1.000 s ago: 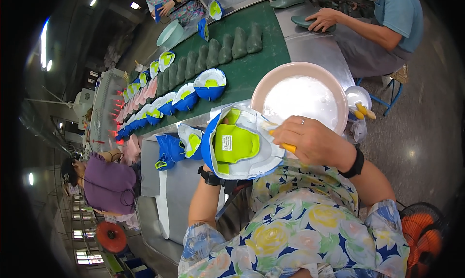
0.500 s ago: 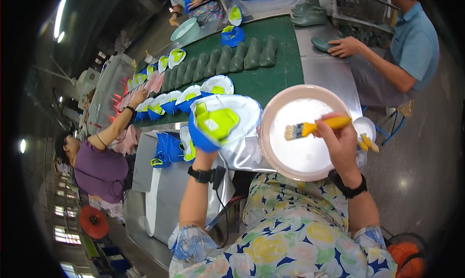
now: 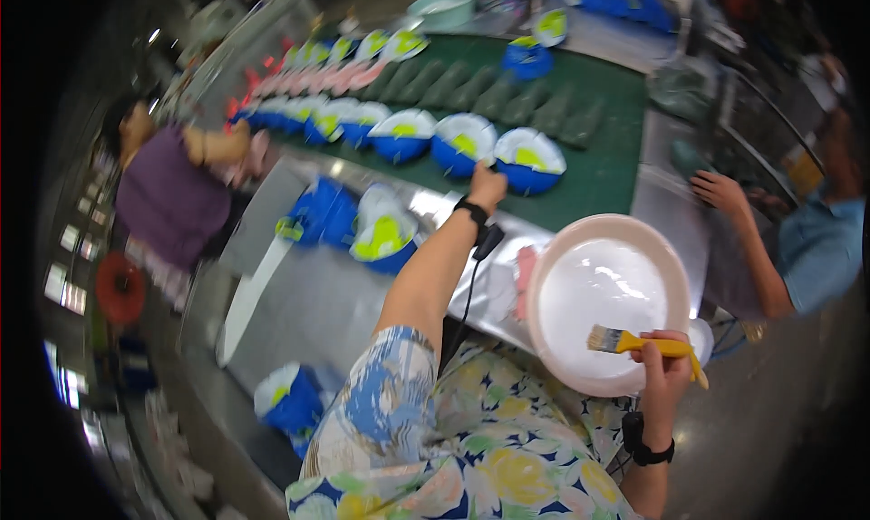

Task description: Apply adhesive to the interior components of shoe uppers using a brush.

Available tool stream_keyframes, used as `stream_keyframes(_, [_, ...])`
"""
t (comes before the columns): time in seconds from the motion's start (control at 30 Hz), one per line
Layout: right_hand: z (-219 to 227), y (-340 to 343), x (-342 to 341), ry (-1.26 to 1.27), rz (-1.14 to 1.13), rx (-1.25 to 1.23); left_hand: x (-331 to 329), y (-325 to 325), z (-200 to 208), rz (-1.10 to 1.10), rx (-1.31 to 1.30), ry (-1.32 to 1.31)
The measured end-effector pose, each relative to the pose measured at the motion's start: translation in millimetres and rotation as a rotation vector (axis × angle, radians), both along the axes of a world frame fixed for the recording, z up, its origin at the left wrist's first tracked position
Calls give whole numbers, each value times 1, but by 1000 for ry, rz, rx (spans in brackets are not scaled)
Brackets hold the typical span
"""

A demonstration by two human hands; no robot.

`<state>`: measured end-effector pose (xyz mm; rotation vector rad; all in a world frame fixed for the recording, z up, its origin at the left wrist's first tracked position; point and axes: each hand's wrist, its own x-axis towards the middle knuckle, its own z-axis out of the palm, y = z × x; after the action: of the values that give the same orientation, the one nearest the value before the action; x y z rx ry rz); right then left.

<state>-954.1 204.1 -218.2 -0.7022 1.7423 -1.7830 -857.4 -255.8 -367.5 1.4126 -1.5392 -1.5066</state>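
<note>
My left hand (image 3: pixel 488 186) reaches over the green belt (image 3: pixel 598 171), fingers closed at the near edge of a blue-and-white shoe upper (image 3: pixel 530 160) with a lime inside. Blur and the hand itself hide the exact grip. Another such upper (image 3: pixel 463 145) lies close on its left. In my right hand (image 3: pixel 666 366) is a paintbrush (image 3: pixel 634 341) with a yellow handle, its pale bristles pointing left. The brush hangs over the near part of a pale pink basin (image 3: pixel 539 330) of white liquid.
Dark green shoe lasts (image 3: pixel 494 98) line the belt behind the uppers. More uppers (image 3: pixel 385 234) lie on a metal surface left of my arm. A person in purple (image 3: pixel 177 189) works at left, and one in a blue shirt (image 3: pixel 820 248) sits at right. A cable trails under my left wrist.
My left hand has carried the shoe upper from beside the basin forward to the row on the belt. The brush has moved toward the basin's near side. The view has shifted.
</note>
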Motion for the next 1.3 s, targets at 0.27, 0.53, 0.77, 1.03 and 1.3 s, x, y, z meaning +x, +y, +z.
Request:
stream_keyframes(0.27, [-24, -1, -10, 110, 37, 76, 197, 93, 85, -183, -1024, -810])
stream_keyframes(0.53, [-8, -26, 19, 196, 247, 109, 263, 114, 86, -23, -745, -322])
stream_keyframes(0.77, [-15, -5, 19, 177, 119, 54, 339, 96, 64, 201, 179, 679])
stream_keyframes(1.03, [-16, -28, -2, 201, 230, 18, 481, -5, 114, 910, -882, -349])
stream_keyframes(1.3, [-25, -27, 16, 121, 276, 103, 337, 128, 96, -978, -834, -708])
